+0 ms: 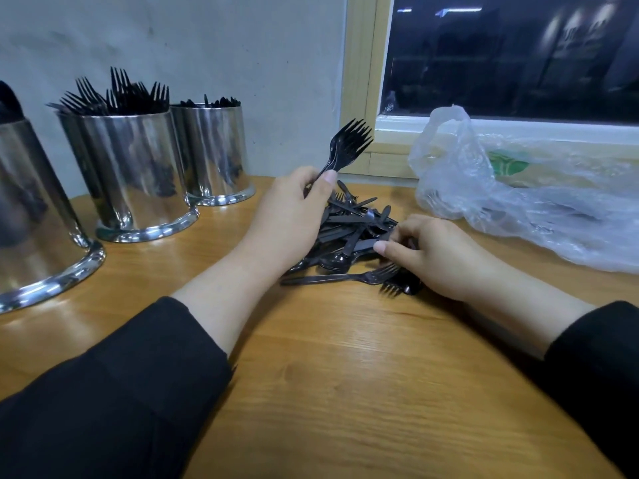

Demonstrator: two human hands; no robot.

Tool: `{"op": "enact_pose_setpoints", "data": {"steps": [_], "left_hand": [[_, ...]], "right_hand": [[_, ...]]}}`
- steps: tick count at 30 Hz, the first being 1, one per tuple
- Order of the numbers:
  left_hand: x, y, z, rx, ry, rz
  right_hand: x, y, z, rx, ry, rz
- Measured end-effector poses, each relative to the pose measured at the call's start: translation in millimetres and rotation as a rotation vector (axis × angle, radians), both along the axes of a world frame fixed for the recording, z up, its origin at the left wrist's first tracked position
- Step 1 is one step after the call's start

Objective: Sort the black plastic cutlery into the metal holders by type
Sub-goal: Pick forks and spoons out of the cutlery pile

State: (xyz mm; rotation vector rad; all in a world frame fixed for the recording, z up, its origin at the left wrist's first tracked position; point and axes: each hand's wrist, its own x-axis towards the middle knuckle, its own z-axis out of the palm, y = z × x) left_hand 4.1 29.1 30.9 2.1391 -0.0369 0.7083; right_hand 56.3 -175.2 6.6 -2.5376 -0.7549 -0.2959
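Sleeved arms cross a table; right hand pinches into the cutlery pile; left hand grips stacked forks, which could fan and spill short of the far fork holder.

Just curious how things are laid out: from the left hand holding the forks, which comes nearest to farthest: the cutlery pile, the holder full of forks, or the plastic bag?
From the left hand, head view:
1. Cutlery pile: right beside the hand, touching it on its right.
2. Fork holder: off to the left, standing on the table.
3. Plastic bag: farthest, at the right by the window.
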Motion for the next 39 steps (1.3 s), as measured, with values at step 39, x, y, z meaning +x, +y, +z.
{"op": "enact_pose_setpoints", "data": {"steps": [39], "left_hand": [[5.4,-10.0,-14.0,-0.03,0.173,-0.235]], "right_hand": [[19.0,-45.4,14.1,-0.089,0.041,-0.198]]}}
